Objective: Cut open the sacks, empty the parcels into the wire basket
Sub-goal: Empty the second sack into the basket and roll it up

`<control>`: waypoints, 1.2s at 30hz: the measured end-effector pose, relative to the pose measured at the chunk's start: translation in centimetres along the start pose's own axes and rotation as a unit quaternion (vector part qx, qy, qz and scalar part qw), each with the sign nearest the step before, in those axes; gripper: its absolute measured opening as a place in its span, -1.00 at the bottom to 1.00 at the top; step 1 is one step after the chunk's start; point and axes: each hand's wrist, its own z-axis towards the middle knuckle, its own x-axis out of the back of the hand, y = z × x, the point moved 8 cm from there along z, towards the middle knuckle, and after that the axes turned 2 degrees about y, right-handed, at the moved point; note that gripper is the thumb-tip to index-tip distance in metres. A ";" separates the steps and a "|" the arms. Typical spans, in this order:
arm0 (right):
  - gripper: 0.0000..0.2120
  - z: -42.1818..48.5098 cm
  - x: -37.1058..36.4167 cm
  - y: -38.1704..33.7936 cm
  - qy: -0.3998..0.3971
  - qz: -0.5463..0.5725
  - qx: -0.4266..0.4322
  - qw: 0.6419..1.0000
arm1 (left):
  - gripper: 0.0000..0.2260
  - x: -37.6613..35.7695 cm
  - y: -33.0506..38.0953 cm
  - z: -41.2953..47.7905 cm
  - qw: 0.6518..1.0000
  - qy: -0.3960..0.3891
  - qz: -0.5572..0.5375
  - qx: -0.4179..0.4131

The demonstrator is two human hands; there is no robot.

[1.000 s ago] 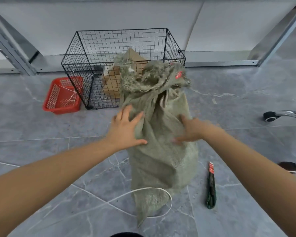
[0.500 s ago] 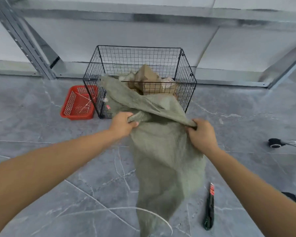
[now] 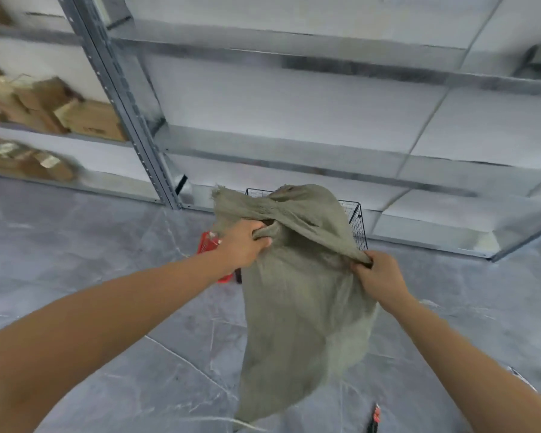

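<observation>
Your left hand [image 3: 242, 242] grips a bunched fold of the grey-green sack [image 3: 300, 323] near its upper end. Your right hand [image 3: 378, 276] pinches the opposite fold, fingers curled tight round the cloth. The sack hangs between them above the grey floor [image 3: 107, 260]. Its frayed upper end covers most of the wire basket [image 3: 358, 226], of which only a strip of rim and the right side mesh show. Whatever lies inside the basket is hidden. A red tray [image 3: 205, 243] peeks out beside your left hand. The knife [image 3: 376, 415] is cut off by the lower edge. Blurred cardboard boxes [image 3: 85, 120] sit on the metal shelving [image 3: 128, 98] at left.
</observation>
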 end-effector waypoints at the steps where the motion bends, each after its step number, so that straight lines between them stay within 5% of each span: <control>1: -0.84 0.1 0.9 -2.0 0.001 0.004 0.001 1.000 | -0.85 1.8 1.1 0.3 1.000 -0.001 0.008 0.002; 10: -0.79 5.3 3.7 -9.0 -0.011 0.047 -0.029 0.998 | -0.78 7.5 3.8 6.0 0.999 -0.031 0.030 0.017; 18: -0.86 16.3 -0.2 -4.4 -0.095 0.074 -0.107 0.987 | -0.81 1.6 -1.1 13.2 0.994 -0.059 0.035 0.089; 25: -0.79 24.2 -4.2 2.8 -0.124 0.167 -0.260 0.943 | -0.86 -4.5 -4.0 21.1 0.988 -0.091 0.024 0.124; 36: -0.84 33.8 -11.8 7.1 -0.149 0.071 -0.282 0.945 | -0.84 -9.6 -13.1 31.9 0.980 -0.090 -0.004 0.175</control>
